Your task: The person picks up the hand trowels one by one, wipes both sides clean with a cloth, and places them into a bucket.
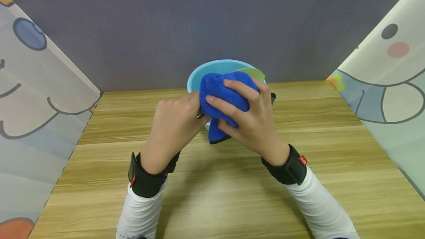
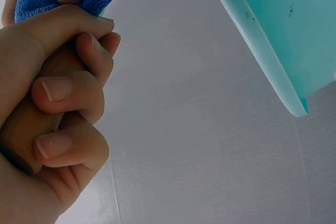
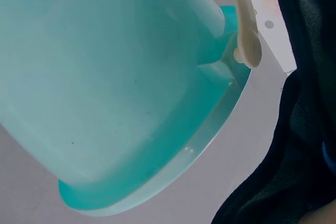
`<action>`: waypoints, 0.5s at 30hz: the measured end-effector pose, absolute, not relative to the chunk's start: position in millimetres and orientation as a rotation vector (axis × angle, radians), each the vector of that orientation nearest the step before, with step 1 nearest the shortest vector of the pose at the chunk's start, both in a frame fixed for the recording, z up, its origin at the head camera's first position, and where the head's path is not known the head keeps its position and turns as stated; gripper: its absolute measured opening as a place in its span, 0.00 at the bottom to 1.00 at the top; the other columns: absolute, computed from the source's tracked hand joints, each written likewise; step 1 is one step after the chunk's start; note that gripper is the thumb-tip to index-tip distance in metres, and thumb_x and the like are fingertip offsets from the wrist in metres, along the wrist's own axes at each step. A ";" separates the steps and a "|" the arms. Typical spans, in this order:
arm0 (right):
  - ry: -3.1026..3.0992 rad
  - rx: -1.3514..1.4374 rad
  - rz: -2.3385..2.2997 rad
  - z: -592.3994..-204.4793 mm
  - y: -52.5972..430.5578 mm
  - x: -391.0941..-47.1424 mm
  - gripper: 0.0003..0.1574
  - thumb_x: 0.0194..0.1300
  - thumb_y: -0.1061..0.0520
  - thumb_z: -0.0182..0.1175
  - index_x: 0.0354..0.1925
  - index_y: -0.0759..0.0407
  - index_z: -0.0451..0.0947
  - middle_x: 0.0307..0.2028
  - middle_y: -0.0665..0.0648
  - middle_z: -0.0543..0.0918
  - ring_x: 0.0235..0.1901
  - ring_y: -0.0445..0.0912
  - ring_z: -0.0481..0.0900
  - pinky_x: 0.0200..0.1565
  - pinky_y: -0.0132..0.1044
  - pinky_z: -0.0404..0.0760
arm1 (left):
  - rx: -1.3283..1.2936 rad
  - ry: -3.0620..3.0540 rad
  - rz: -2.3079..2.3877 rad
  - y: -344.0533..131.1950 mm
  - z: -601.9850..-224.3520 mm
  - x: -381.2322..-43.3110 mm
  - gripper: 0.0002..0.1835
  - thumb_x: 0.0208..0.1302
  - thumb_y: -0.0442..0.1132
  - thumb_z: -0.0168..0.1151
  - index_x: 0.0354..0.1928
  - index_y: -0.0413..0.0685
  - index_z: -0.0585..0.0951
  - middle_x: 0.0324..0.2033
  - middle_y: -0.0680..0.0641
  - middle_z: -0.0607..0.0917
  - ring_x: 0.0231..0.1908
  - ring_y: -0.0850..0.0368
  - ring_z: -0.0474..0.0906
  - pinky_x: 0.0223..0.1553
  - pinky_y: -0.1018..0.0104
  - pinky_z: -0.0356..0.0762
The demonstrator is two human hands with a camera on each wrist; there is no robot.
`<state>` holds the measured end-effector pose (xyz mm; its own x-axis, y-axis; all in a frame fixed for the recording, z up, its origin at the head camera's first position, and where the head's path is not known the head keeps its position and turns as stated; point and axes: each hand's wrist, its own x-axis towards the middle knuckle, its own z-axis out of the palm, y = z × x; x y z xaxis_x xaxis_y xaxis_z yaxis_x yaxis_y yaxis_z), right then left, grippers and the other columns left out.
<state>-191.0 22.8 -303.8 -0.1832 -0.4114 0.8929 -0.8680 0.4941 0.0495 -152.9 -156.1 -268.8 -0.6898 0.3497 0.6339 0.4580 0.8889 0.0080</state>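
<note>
Over a light-blue bucket (image 1: 203, 72), my left hand (image 1: 176, 117) and right hand (image 1: 254, 119) are close together. The left fingers curl round a tool's wooden handle (image 2: 26, 127). A bunched blue cloth (image 1: 219, 93) is gripped in my right hand, pressed over the tool just beyond the left hand. Past the cloth shows a rounded green piece (image 1: 254, 72); the cloth covers where it meets the handle. A dark-edged cloth corner hangs below the right hand. In the right wrist view, shaded cloth (image 3: 304, 129) hangs beside the bucket.
The bucket stands at the back of a wood-grain table (image 1: 212, 194), close to a grey upright panel (image 1: 212, 17). Its cream handle (image 3: 247, 35) is hinged at the rim. Cartoon-printed panels (image 1: 388, 73) line both sides.
</note>
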 end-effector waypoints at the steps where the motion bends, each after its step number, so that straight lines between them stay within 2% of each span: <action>1: -1.790 1.077 0.605 -303.9 22.9 -191.2 0.25 0.50 0.57 0.67 0.50 0.49 0.80 0.55 0.66 0.68 0.58 0.63 0.62 0.52 0.64 0.67 | -0.578 -2.400 -0.216 -156.1 -268.8 -152.9 0.13 0.52 0.38 0.70 0.20 0.45 0.74 0.09 0.50 0.71 0.09 0.58 0.62 0.07 0.61 0.61; 15: -1.778 1.075 0.624 -303.5 23.1 -193.6 0.25 0.50 0.57 0.67 0.50 0.50 0.79 0.55 0.66 0.68 0.57 0.62 0.63 0.52 0.64 0.68 | -0.572 -2.378 -0.175 -157.1 -268.9 -153.4 0.12 0.51 0.37 0.70 0.21 0.47 0.74 0.09 0.51 0.73 0.09 0.59 0.63 0.06 0.60 0.61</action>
<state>-193.6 23.1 -303.5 -0.1798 -0.3974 0.8998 -0.8726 0.4868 0.0406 -153.4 -157.1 -268.9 -0.6753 0.3550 0.6464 0.4461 0.8946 -0.0254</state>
